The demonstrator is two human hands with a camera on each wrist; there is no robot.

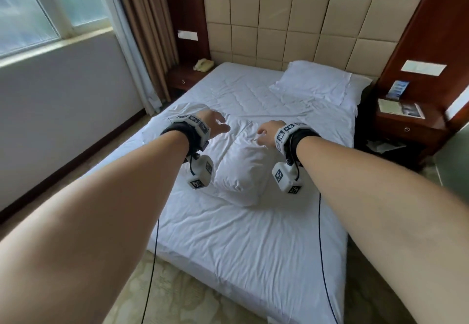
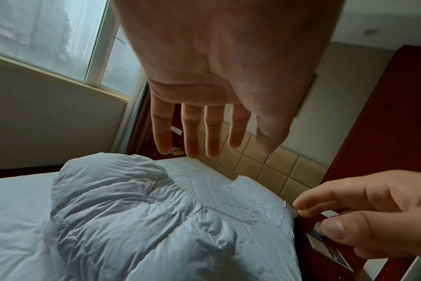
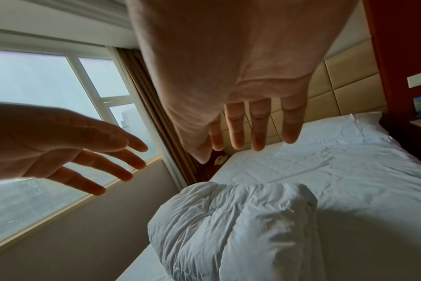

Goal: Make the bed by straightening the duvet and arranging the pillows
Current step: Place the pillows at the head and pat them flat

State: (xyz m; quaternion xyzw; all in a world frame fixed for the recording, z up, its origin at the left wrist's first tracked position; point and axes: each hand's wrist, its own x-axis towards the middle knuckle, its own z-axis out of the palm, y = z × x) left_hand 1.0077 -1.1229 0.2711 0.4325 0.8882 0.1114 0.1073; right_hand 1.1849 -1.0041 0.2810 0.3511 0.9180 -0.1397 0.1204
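Observation:
A white pillow (image 1: 243, 168) lies lengthwise in the middle of the bed, puffy and creased (image 2: 123, 209) (image 3: 228, 228). My left hand (image 1: 215, 125) hovers over its far left end with straight, spread fingers (image 2: 190, 136) and holds nothing. My right hand (image 1: 265, 133) hangs over the far right end, fingers (image 3: 257, 129) straight and empty. A second pillow (image 1: 317, 82) lies flat against the headboard on the right (image 2: 255, 201) (image 3: 349, 131). The white duvet (image 1: 241, 242) covers the near part of the bed, wrinkled, with a turned-up corner (image 1: 187, 110) at the left.
A padded beige headboard (image 1: 291, 26) backs the bed. A nightstand with a telephone (image 1: 203, 65) stands at the left corner, and another nightstand (image 1: 406, 123) with papers at the right. A window and curtain (image 1: 142, 31) line the left wall. Black cables (image 1: 321, 247) hang from my wrists.

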